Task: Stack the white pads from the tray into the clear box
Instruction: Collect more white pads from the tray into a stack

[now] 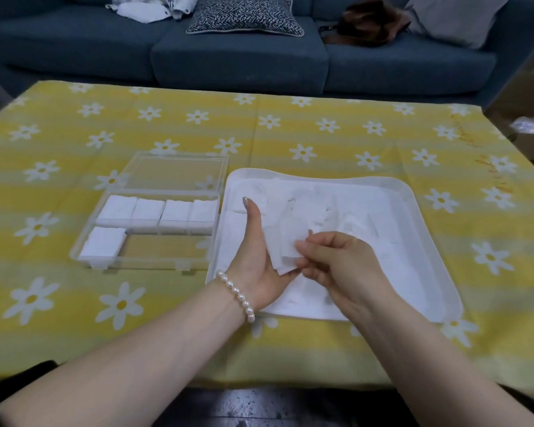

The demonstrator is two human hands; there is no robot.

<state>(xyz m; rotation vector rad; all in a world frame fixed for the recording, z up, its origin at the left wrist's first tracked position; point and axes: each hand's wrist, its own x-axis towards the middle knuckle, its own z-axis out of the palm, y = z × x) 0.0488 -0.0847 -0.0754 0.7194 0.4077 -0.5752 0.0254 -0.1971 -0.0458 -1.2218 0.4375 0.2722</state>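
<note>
Left hand [253, 257] cradles a small gathered stack of white pads [279, 251] over the tray [438, 272] while the right hand [333, 260] pinches its edge, squaring it; next, carrying it left into the clear box [167, 251], probably its empty near compartment.

Two bare forearms enter from bottom corners of frame, no sleeves over them. Left hand [253, 257]: single-strand bracelet of round white pearl beads [235, 290] around wrist; thumbnail long, rounded, with pale grey glossy polish. Right hand [336, 263]: no jewellery visible. Dark fabric edge at lower left corner, beside left elbow.
</note>
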